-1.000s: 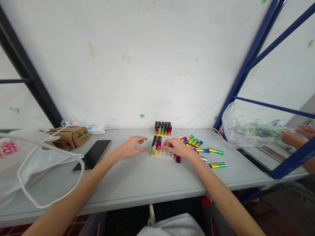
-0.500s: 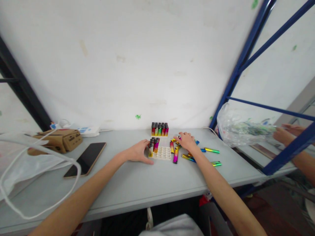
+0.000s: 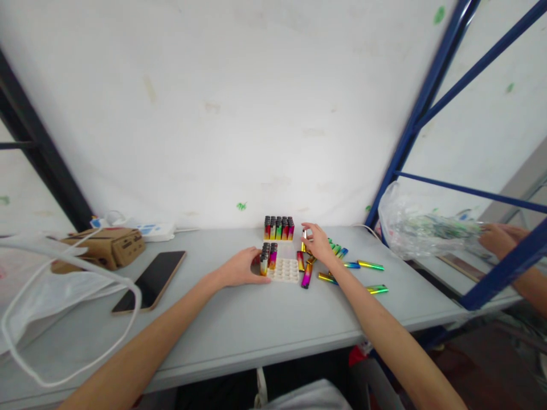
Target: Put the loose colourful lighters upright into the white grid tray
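A white tray with round holes [image 3: 284, 270] lies on the table, with several upright lighters [image 3: 272, 256] in its left part. My left hand [image 3: 243, 266] curves around the tray's left end, its thumb at the front corner and its fingers by the standing lighters. My right hand [image 3: 318, 244] pinches a yellow lighter [image 3: 303, 241] upright between thumb and fingertips, to the right of the tray. Below and beside that hand lie loose shiny lighters, among them a magenta and yellow lighter [image 3: 306, 275] and a green and yellow lighter [image 3: 371, 265]. The right palm hides some of the pile.
A full block of lighters [image 3: 279, 228] stands near the wall. On the left are a phone [image 3: 150, 282], a cardboard box [image 3: 109, 247], a white cable [image 3: 137, 302] and a power strip [image 3: 156, 231]. Blue rack posts [image 3: 395, 171] rise right; beyond, another person's hands [image 3: 498, 239] hold a plastic bag [image 3: 427, 225].
My right hand has risen slightly from the pile and moved left, now with a yellow lighter in its fingers. My left thumb has come in closer to the tray's front corner.
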A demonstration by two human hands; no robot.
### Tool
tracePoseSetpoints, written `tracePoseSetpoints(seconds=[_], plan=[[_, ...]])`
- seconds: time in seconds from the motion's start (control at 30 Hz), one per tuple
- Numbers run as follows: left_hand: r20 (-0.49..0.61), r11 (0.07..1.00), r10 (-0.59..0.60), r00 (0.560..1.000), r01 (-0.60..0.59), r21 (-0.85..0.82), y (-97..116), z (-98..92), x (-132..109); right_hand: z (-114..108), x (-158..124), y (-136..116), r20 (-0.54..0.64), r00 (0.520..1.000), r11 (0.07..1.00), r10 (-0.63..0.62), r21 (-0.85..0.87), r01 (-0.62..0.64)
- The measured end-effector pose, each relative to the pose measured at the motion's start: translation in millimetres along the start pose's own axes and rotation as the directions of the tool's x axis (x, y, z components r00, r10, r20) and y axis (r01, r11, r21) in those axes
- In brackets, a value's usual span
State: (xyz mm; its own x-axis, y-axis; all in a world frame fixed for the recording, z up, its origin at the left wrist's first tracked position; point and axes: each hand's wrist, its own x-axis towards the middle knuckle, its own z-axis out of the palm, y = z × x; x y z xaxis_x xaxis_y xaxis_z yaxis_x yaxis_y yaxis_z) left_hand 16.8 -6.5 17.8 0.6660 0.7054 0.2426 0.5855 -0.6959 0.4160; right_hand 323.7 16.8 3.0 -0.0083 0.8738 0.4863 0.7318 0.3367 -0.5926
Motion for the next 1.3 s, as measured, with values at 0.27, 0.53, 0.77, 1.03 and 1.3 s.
tracePoseSetpoints(seconds=[0.27,0.53,0.77,1.03,1.3], plan=[[-0.014,1.0,0.002,1.0,-0.002,-0.01,1.0,0.5,-1.1,6.5,-1.6,-26.9,0.086,0.985,0.822,0.148,0.544,-0.171],[-0.029,1.0,0.009,1.0,-0.009,0.024,-0.4,4.6,-0.8,12.6,-17.8,-48.5,0.342,0.936,0.709,0.078,0.642,-0.294],[-0.024,1.0,0.006,1.0,-0.006,0.019,0.0,4.2,-0.9,17.6,-16.9,-53.8,0.094,0.993,0.909,0.069,0.405,-0.102],[-0.024,1.0,-0.007,1.0,0.007,0.009,1.1,4.0,-1.2,19.1,-19.1,-54.3,-0.056,0.994,0.975,0.093,0.205,-0.08],[-0.03,1.0,0.008,1.0,-0.007,0.024,0.9,5.0,-0.9,17.5,-24.9,-62.2,-0.013,1.0,0.987,-0.015,0.16,0.017]])
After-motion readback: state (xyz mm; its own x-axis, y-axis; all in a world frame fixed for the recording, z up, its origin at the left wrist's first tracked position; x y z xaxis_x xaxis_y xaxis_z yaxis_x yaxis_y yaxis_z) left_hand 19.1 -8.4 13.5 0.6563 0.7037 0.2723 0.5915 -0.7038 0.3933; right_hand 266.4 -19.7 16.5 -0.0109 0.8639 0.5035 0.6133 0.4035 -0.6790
